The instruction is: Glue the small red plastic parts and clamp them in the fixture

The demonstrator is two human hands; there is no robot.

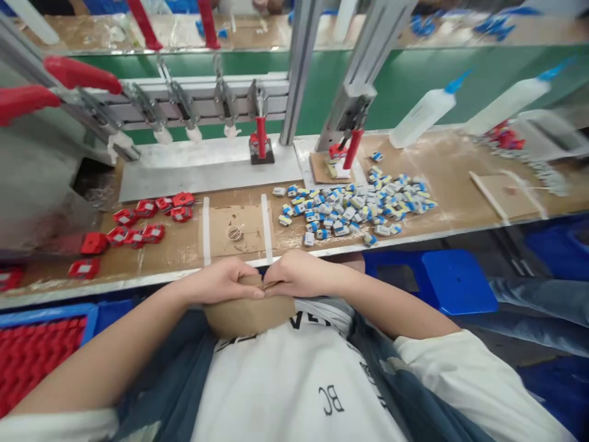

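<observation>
Head view: both hands meet at the near edge of the surface (322, 252), at 6 o'clock from the taped cardboard pad (235, 228). The left hand (221, 281) and the right hand (299, 275) are each closed on the top of a roll of brown tape (248, 313), which sits against the person's white shirt, below the surface edge. The left fingers (251, 290) curl over the roll's upper rim; the right fingers are pinched at the same rim, apparently at the loose end, though the end itself is too small to make out. Each grip is narrow and clamped on the roll.

The roll looks light and fairly stiff as a ring, with a smooth, somewhat slick backing; the free end is likely thin, sticky and prone to tearing or folding onto itself. The rim, held from both sides, seems the sound place to take it, with fingertips only on the peeled end.

At 10 o'clock from the hands lie red plastic parts (138, 224); at 1 o'clock a heap of small blue-and-white components (354, 205). Beyond these stand red-handled toggle clamps (261, 132) on a metal plate, and at 2 o'clock two squeeze bottles (426, 110) with blue nozzles. A blue stool (455, 279) stands at 3 o'clock.
</observation>
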